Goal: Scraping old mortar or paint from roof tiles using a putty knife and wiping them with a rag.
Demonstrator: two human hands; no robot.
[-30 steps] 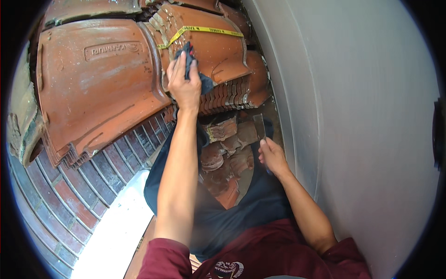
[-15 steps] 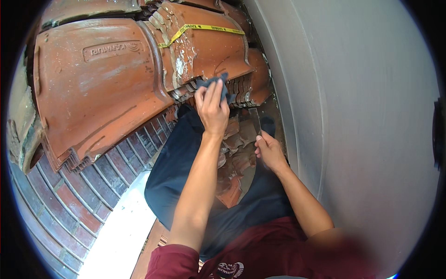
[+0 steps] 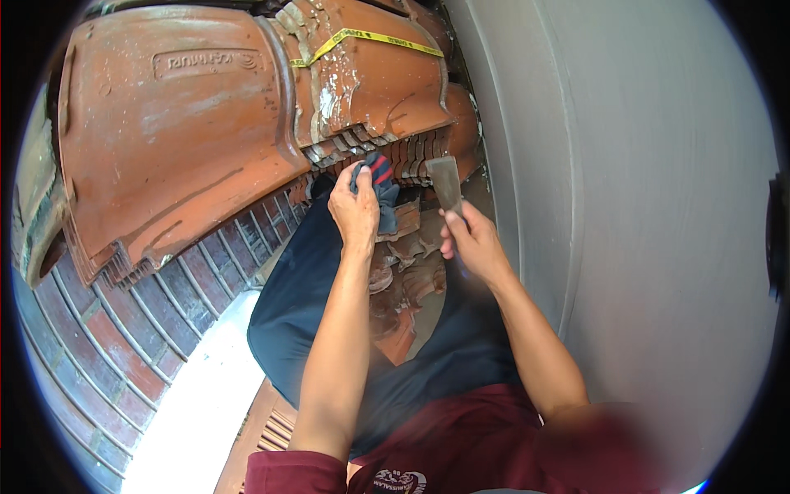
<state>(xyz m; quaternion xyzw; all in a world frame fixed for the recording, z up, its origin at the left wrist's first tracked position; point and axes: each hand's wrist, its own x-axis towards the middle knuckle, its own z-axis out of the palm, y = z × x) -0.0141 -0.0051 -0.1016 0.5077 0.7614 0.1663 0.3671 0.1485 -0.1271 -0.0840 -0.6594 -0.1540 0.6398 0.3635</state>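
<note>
My left hand [image 3: 355,216] is closed on a dark grey cloth [image 3: 383,193] with red stripes, held in front of the stacked tiles. In my right hand [image 3: 476,240] is a flat-bladed putty knife [image 3: 445,183], its blade pointing up and away from me. The fingers wrap round its handle, which is mostly hidden. The cloth and the blade are apart, a short gap between them. Beyond both hands stands a stack of orange clay roof tiles [image 3: 395,86], bound with a yellow strap [image 3: 362,34].
A larger tile stack [image 3: 177,148] fills the left, above a brick wall or paving [image 3: 132,337] with raised lines. Broken tile pieces [image 3: 403,284] lie between my legs. A smooth grey wall [image 3: 650,230] rises close on the right. A white surface [image 3: 202,395] lies lower left.
My left hand has drawn the cloth back from the strapped tiles, down and slightly left. My right hand has raised the putty knife, and its blade now shows more fully.
</note>
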